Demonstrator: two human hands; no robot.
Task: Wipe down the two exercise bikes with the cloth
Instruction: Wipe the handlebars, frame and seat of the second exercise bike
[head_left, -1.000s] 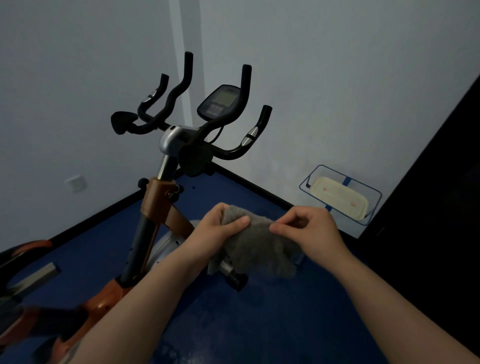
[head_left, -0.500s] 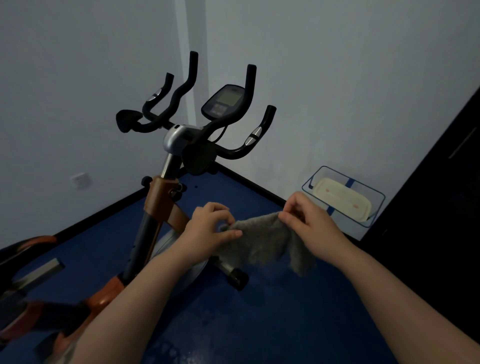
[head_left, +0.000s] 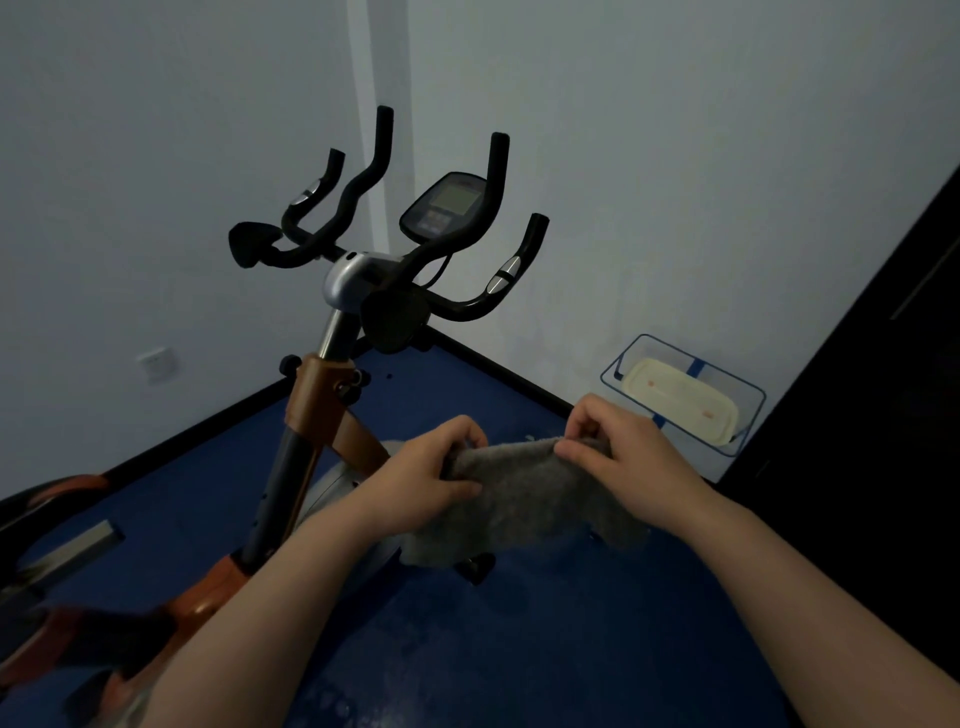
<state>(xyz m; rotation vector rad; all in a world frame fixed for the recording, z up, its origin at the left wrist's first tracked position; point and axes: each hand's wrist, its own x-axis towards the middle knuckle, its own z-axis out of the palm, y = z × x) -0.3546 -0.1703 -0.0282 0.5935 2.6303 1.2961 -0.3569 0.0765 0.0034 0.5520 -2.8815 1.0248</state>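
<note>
A grey cloth (head_left: 524, 499) hangs spread between both hands in front of me. My left hand (head_left: 426, 478) grips its left top edge, and my right hand (head_left: 623, 462) pinches its right top edge. Beyond the cloth stands an orange exercise bike (head_left: 317, 410) with black handlebars (head_left: 467, 306) and a small console (head_left: 444, 205). The bike's silver flywheel cover is partly hidden behind my left forearm and the cloth. At the far left edge an orange part of a second bike (head_left: 57, 488) shows.
The floor is blue (head_left: 519, 649). White walls meet in a corner behind the bike. A clear plastic bin (head_left: 737, 384) with a cream lid inside stands against the right wall. A dark panel (head_left: 883, 415) rises at the right. A wall socket (head_left: 156, 364) sits low at the left.
The cloth was bunched between my hands; now it is stretched out wider, hanging as a sheet. Both hands shifted a little along its top edge.
</note>
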